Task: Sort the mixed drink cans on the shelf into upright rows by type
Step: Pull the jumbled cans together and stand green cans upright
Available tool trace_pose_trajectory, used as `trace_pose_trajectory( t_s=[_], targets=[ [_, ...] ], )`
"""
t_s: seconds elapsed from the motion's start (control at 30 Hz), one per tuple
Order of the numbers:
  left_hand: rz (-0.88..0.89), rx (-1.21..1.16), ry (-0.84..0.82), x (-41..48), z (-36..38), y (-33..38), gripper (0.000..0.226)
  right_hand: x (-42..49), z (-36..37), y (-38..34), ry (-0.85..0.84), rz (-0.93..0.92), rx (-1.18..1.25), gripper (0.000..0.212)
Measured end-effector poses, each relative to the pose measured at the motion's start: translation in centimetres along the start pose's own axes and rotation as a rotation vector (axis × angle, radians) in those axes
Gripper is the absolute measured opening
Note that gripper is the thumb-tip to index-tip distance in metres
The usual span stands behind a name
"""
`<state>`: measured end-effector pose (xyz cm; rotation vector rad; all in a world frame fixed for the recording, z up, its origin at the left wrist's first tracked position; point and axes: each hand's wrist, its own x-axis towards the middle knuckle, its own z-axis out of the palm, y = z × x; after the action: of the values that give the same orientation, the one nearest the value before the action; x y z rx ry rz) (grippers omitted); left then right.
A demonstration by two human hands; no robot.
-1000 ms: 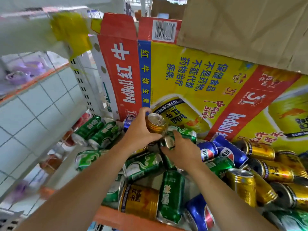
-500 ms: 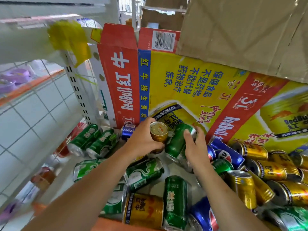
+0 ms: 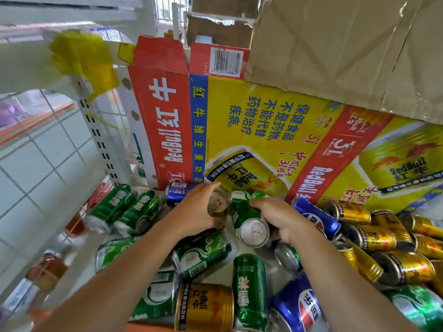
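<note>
- The shelf [image 3: 274, 275] holds a jumble of cans, most of them lying on their sides.
- A flattened Red Bull carton [image 3: 251, 121] stands along the back edge, and a plain cardboard sheet [image 3: 335, 49] overlaps its upper right.
- Gold cans [image 3: 374, 238] are heaped towards the right edge. Green cans [image 3: 119, 207] lie towards the left edge, their ends facing the front-left corner.
- The left hand [image 3: 196, 212] is clamped round an upright gold can [image 3: 217, 207] near the back edge, left of the middle. Its long axis is vertical and its tab end faces up.
- The right hand [image 3: 285, 221] curls its fingers [image 3: 261, 202] over a green can [image 3: 242, 207] just right of the gold one. That can's long axis runs back to front, with the silver tab end towards the front edge. Whether it lies flat or is tipped up, I cannot tell.
- A blue can [image 3: 177, 191] lies beyond the left hand by the carton's foot.
</note>
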<state>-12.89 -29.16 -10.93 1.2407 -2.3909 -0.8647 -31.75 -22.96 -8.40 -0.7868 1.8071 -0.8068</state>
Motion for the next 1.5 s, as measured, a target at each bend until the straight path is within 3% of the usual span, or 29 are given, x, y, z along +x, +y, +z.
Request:
trace_pose_trajectory(
  t_s=[0.17, 0.3, 0.43, 0.5, 0.63, 0.77, 0.93, 1.03, 1.1, 1.2, 1.37, 1.5],
  targets=[
    [0.158, 0.231, -0.13, -0.9, 0.3, 1.9, 0.088, 0.6, 0.6, -0.4, -0.069, 0.059, -0.041, 0.029],
    [0.116, 0.242, -0.099, -0.9, 1.3, 1.7, 0.081, -0.4, 0.0, -0.2, -0.247, 0.036, 0.022, 0.034],
    [0.082, 0.226, -0.043, -0.3, 1.7, 1.3, 0.074, -1.6, -0.7, 0.2, -0.311, -0.113, -0.086, 0.018],
    [0.081, 0.196, -0.033, 0.0, 1.6, 1.6, 0.07, -1.6, -0.3, 0.4, -0.263, -0.178, -0.153, 0.027],
    [0.065, 0.165, -0.024, -0.2, 0.6, 1.0, 0.07, -1.4, 0.8, 0.8, -0.158, -0.287, -0.218, 0.019],
    [0.062, 0.196, -0.019, -1.1, 0.0, -0.1, 0.058, -0.8, 1.4, 1.3, -0.075, -0.388, -0.256, 0.026],
    [0.072, 0.26, -0.004, -2.5, 0.2, -0.2, 0.056, -0.6, 1.6, 1.5, 0.042, -0.408, -0.363, 0.033],
    [0.007, 0.248, 0.053, -3.4, -0.3, -1.0, 0.059, -1.5, 1.8, 0.4, 0.255, -0.485, -0.646, 0.054],
    [-0.076, 0.26, 0.064, -4.0, -0.9, -2.1, 0.059, -2.9, 2.4, -0.6, 0.347, -0.627, -0.617, 0.04],
    [-0.12, 0.326, -0.038, -4.7, -1.7, -3.5, 0.048, -4.3, 3.9, -1.0, 0.17, -0.69, -0.602, 0.015],
    [-0.16, 0.349, -0.092, -5.0, -1.7, -4.0, 0.061, -4.9, 6.5, -0.2, -0.206, -0.545, -0.991, 0.043],
    [-0.246, 0.344, -0.14, -4.7, -1.6, -4.1, 0.068, -4.3, 8.5, 1.6, -0.262, -0.632, -1.201, 0.06]
  ],
)
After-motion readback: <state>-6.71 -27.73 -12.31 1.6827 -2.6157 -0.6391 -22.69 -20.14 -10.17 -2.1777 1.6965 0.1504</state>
